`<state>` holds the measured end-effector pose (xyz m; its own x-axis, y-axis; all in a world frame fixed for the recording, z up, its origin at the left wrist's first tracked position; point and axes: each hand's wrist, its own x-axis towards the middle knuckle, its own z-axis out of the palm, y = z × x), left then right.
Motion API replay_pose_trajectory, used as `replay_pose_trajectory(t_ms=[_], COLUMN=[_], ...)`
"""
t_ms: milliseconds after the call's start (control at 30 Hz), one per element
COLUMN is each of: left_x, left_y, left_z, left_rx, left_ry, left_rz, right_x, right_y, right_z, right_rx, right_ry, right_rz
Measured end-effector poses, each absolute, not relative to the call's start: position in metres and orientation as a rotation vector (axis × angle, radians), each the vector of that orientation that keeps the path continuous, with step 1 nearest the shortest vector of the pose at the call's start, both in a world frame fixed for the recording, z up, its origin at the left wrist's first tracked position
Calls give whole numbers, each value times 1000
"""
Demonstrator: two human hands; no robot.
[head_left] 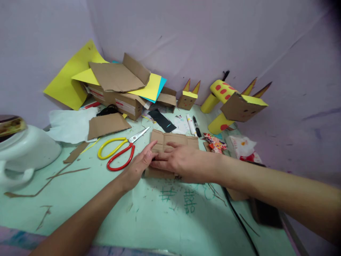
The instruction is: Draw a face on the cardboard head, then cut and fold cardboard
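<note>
A creased piece of brown cardboard (174, 138) lies on the pale green tabletop in front of me. My right hand (183, 158) rests flat across it, fingers stretched to the left and pressing down. At its left edge is my left hand (140, 163), its fingers straight and touching the cardboard, the thumb meeting my right fingertips. Part of the left fingers is hidden. Just left of the hands are scissors (130, 142) with one yellow and one red handle, blades partly apart, held by neither hand.
Behind stands a cardboard box (125, 103) under yellow paper (77, 78) and cardboard. A yellow spotted paper animal (223, 92) and a small eared cardboard head (188, 99) stand at the back. A white mug (39, 149) is at left, a black cable (239, 220) at right, markers (196, 126) behind the hands.
</note>
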<state>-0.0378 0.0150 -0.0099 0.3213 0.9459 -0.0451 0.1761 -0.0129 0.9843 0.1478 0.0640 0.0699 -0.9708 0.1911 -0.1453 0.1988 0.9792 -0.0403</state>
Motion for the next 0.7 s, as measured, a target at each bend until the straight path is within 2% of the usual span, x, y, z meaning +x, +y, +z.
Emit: replay_pose_trajectory(t_ms=[100, 267, 367, 467, 533, 700], left_x=[-38, -36, -40, -51, -60, -77], left_y=[10, 2, -8, -17, -16, 0], left_z=[-4, 3, 2, 0, 0, 6], left_rx=[1662, 2136, 2459, 2527, 2457, 2164], left_ry=[1129, 1070, 1018, 1016, 1159, 1898], left_rz=[771, 748, 830, 871, 917, 1021], right_x=[165, 206, 225, 231, 230, 228], right_y=[48, 13, -8, -23, -28, -29], right_z=[63, 47, 35, 20, 11, 1], right_rx=[596, 1354, 1576, 1637, 1675, 1710], right_ry=[2969, 2989, 3006, 3096, 3190, 3328], right_rz=[-215, -201, -211, -206, -217, -188])
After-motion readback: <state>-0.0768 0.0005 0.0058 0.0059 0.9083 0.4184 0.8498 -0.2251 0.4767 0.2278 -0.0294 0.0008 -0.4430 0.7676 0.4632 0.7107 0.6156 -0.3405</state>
